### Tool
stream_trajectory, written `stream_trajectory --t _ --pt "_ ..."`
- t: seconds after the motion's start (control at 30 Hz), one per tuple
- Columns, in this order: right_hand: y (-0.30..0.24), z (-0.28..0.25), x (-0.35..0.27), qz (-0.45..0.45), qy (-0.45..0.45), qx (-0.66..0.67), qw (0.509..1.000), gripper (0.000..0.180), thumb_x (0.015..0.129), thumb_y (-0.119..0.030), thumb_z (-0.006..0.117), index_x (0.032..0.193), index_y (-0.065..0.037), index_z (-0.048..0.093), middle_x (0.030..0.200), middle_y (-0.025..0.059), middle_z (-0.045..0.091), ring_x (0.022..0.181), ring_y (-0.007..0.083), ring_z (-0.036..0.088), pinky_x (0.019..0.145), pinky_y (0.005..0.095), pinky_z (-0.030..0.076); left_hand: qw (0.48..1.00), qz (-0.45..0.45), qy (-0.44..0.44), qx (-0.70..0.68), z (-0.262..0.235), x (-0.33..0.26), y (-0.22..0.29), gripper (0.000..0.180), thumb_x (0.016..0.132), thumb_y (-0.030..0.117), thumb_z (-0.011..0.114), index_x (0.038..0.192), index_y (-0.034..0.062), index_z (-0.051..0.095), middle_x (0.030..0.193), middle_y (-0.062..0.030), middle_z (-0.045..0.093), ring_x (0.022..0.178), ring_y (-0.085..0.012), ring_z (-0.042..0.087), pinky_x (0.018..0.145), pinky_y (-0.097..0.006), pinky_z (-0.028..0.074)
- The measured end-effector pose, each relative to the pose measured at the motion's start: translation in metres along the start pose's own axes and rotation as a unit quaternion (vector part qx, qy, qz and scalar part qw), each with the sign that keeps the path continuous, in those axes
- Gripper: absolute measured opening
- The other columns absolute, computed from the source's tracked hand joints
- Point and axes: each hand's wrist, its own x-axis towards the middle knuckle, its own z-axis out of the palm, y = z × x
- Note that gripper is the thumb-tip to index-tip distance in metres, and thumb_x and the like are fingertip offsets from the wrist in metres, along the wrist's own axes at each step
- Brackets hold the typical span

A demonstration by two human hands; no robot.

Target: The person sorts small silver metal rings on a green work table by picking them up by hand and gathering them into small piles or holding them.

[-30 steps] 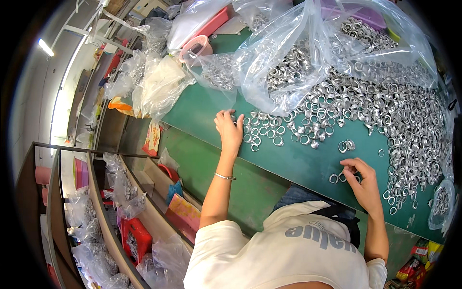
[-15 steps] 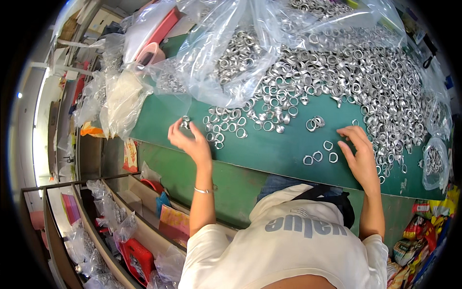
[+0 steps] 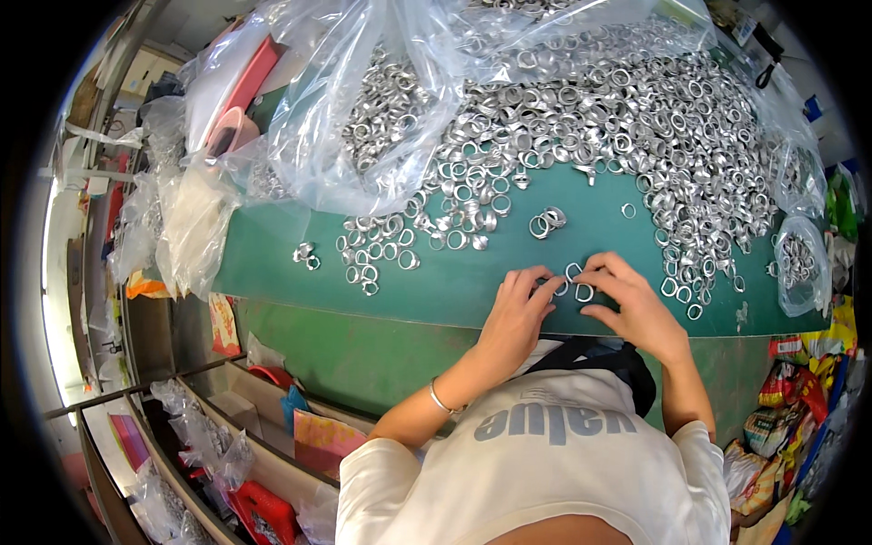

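Seen from above, a person in a white shirt leans over a green counter [image 3: 436, 291]. The left hand [image 3: 518, 313] and right hand [image 3: 631, 304] meet near the counter's front edge, fingertips pinching a few small silver metal rings [image 3: 572, 280] that lie on the green surface between them. Behind them spreads a large heap of loose silver rings [image 3: 636, 127], beside a clear plastic bag [image 3: 363, 118] holding more rings.
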Motion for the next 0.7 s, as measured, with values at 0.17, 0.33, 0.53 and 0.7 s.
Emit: stream_trajectory --t 0.17,0.33,0.53,0.7 --pt "0.015 -0.015 -0.009 0.023 0.196 -0.165 0.966 0.035 0.074 -0.004 0.073 0.107 -0.001 0.062 0.112 0.0126 0.054 0.105 0.0326 0.053 0.089 0.0398 0.042 0.997 0.011 -0.008 0.076 -0.003 0.019 0.024 0.054 0.075 0.008 0.072 0.127 0.0109 0.055 0.125 -0.0119 0.047 0.107 -0.0319 0.046 0.091 -0.043 0.036" --pt "0.023 -0.019 -0.034 0.064 0.248 -0.347 0.902 0.04 0.073 -0.014 0.075 0.111 -0.009 0.064 0.131 0.0117 0.048 0.127 0.0351 0.04 0.103 0.0503 0.028 0.993 0.026 -0.021 0.111 0.018 0.029 0.021 0.049 0.075 0.015 0.074 0.121 0.0126 0.058 0.125 -0.0113 0.048 0.112 -0.0328 0.045 0.093 -0.047 0.031" --pt "0.056 -0.042 -0.063 0.025 0.259 -0.425 0.867 0.037 0.074 -0.016 0.074 0.109 -0.013 0.065 0.138 0.0118 0.045 0.129 0.0357 0.04 0.104 0.0507 0.031 0.996 0.013 0.012 0.091 0.027 0.03 0.013 0.044 0.075 0.008 0.072 0.116 0.0096 0.058 0.123 -0.0111 0.05 0.113 -0.0323 0.046 0.093 -0.046 0.032" --pt "0.082 -0.08 -0.061 -0.018 0.268 -0.413 0.87 0.047 0.071 -0.02 0.077 0.112 -0.01 0.059 0.13 0.0121 0.051 0.118 0.0354 0.049 0.096 0.0461 0.04 0.996 0.018 0.007 0.091 0.026 0.032 0.016 0.048 0.074 0.003 0.069 0.12 0.0086 0.056 0.124 -0.0108 0.05 0.113 -0.0318 0.046 0.094 -0.044 0.031"
